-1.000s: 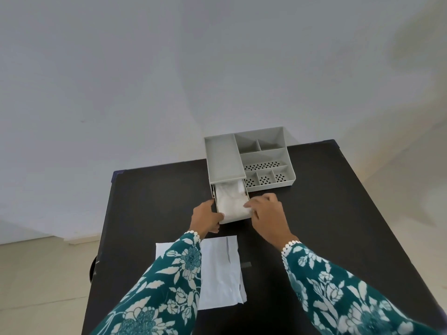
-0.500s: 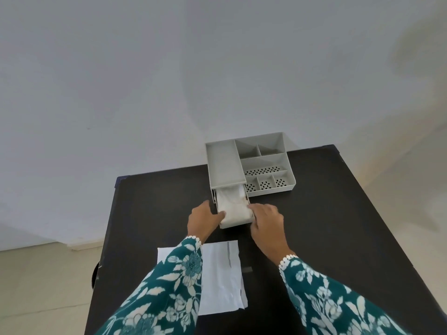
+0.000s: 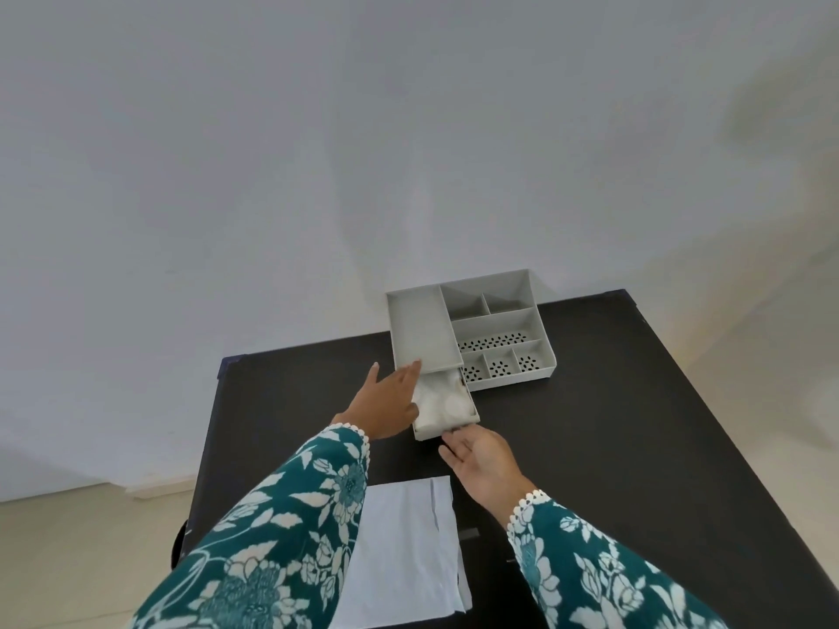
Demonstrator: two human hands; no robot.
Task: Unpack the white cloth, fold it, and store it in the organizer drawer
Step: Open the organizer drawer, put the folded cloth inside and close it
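With its drawer [image 3: 447,417] half out, long axis toward person

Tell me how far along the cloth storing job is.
Done: the folded white cloth lies inside the grey organizer's pulled-out drawer. In hand: left hand rests at the drawer's side, right hand at its front. Left: pushing the drawer shut.

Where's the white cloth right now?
In the head view the white cloth lies inside the pulled-out drawer at the organizer's left front, between the left hand and the right hand.
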